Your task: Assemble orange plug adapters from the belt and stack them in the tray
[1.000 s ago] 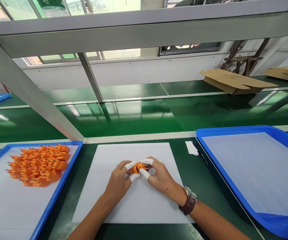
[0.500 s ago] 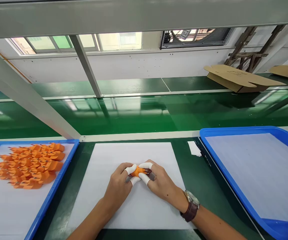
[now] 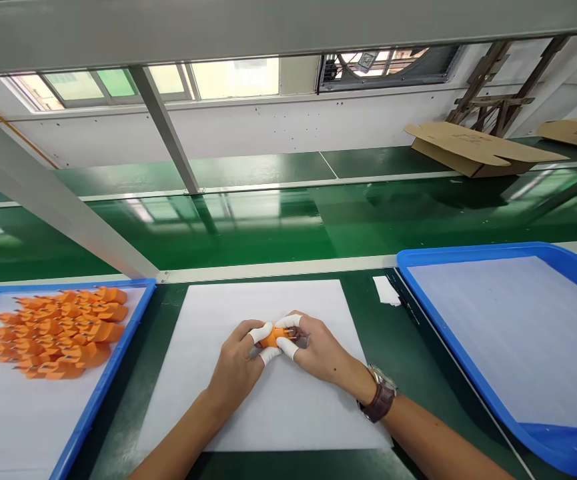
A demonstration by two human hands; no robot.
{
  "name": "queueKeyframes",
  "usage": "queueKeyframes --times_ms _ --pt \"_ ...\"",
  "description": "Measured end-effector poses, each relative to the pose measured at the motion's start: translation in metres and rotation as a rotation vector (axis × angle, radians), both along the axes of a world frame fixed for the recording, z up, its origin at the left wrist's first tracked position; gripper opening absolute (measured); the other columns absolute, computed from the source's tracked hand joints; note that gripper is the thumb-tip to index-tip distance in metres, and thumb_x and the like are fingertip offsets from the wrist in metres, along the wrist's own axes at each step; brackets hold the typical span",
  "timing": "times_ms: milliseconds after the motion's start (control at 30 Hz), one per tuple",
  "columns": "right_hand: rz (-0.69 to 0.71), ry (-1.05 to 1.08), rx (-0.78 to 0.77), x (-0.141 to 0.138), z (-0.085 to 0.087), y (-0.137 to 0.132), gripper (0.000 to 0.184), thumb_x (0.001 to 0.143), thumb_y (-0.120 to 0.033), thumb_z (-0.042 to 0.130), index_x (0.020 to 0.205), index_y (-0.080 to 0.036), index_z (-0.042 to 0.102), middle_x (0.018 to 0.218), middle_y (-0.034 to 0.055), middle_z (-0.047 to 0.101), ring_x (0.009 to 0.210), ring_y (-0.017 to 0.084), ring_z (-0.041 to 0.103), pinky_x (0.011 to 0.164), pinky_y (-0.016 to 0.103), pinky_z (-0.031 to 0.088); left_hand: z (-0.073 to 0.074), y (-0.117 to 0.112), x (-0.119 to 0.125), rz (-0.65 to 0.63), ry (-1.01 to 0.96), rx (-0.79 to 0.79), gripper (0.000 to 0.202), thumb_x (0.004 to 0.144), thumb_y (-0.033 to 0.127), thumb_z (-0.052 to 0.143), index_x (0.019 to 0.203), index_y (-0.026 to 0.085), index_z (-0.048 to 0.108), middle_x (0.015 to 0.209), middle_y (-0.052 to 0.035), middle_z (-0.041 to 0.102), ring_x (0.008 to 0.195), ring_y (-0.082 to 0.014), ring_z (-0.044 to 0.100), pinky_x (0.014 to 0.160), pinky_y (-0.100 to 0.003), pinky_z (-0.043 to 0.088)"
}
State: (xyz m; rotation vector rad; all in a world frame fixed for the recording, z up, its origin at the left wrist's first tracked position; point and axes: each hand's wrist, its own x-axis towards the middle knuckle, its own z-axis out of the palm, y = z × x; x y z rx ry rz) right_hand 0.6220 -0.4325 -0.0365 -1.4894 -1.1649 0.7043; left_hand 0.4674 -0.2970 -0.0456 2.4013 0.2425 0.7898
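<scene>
- As I watch remotely, orange pieces (image 3: pixel 63 333) lie near the left tray's (image 3: pixel 137 320) far right corner; finished or waiting, I can't tell.
- Over the white sheet (image 3: pixel 288 413), midway between its side edges, the left hand (image 3: pixel 235 363) pinches one orange piece's (image 3: pixel 269 339) left end.
- The right hand (image 3: pixel 321 350) pinches its right end; I judge this one unfinished.
- Past the sheet's right edge, the right tray (image 3: pixel 468 253) shows its liner (image 3: pixel 528 347).

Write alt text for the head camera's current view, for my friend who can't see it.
A person's left hand and right hand, some fingertips wrapped in white, hold a small orange piece above a white sheet on a green table. A blue tray bearing many orange pieces lies to the left; another tray, lined with white, to the right.
</scene>
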Motion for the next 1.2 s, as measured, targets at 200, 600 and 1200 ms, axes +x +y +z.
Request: queueKeyframes --times_ms 200,600,1200 --pt "-0.029 -0.061 0.013 -0.005 0.004 -0.001 0.017 0.091 -0.012 0.058 0.102 -0.023 0.064 0.099 0.0030 0.065 0.079 0.016 0.058 0.069 0.032 0.050 -0.002 -0.004 0.000 0.020 0.013 0.102 0.031 0.092 0.013 0.064 0.120 0.026 0.058 0.111 -0.0060 0.065 0.095 -0.0189 0.069 0.076 -0.033 0.064" --pt "-0.037 -0.057 0.034 -0.007 0.009 -0.003 0.025 0.089 -0.014 0.060 0.112 -0.023 0.062 0.102 0.0029 0.064 0.082 0.016 0.061 0.074 0.033 0.053 0.000 0.000 -0.002 0.016 0.092 0.178 0.046 0.090 0.012 0.062 0.133 0.025 0.049 0.124 -0.0094 0.062 0.104 -0.0225 0.069 0.084 -0.038 0.064" --pt "-0.086 -1.012 -0.017 0.019 -0.011 -0.006 0.024 0.063 0.002 0.054 0.070 -0.020 0.059 0.106 0.0144 0.067 0.099 0.030 0.056 0.078 0.045 0.049 0.038 0.034 -0.014 -0.022 0.364 -0.390 0.028 0.086 0.024 0.070 0.113 0.024 0.067 0.112 -0.0079 0.068 0.093 -0.0202 0.067 0.085 -0.038 0.058"
